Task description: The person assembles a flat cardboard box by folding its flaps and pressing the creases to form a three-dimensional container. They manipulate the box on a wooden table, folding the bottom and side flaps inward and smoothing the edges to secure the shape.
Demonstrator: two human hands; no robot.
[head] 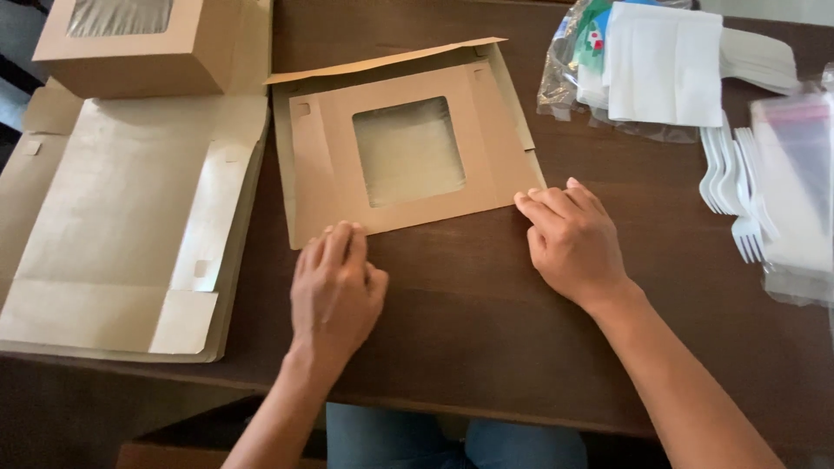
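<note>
Brown cardboard box blank [408, 148], windowed and unfolded at frame centre, is being pressed at its lower edge by the open left hand [334, 291] and right hand [573, 243], gripping nothing, while one assembled box [130, 48] is sitting upper left.

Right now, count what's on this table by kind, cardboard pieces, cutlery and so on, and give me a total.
Flat windowed box blank, under both hands: 1
Stack of flat blanks: 1
Assembled windowed box: 1
White plastic forks: 1 bunch, number unclear
White napkin stack: 1
Clear plastic bags: at least 2
Total: at least 7
</note>
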